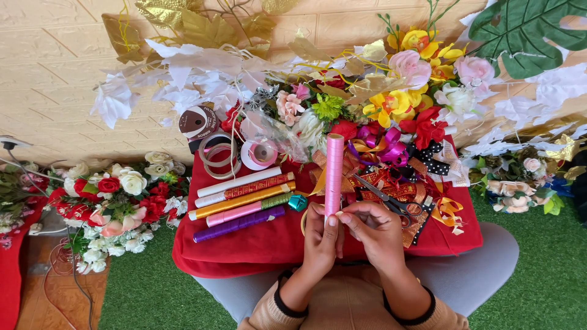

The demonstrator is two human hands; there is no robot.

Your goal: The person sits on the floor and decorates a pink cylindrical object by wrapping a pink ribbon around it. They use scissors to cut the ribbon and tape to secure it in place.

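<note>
I hold a long pink roll of ribbon upright over a red cloth on my lap. My left hand wraps the roll's lower end, thumb against it. My right hand touches the same end, its fingertips pinched at the roll's edge. Scissors lie on the cloth just beyond my right hand, on patterned red ribbon.
Several long rolls of ribbon in white, red, gold, pink and purple lie left of my hands. Tape rolls and a pink spool sit behind them. Artificial flowers and bows crowd the back; a bouquet lies on green turf.
</note>
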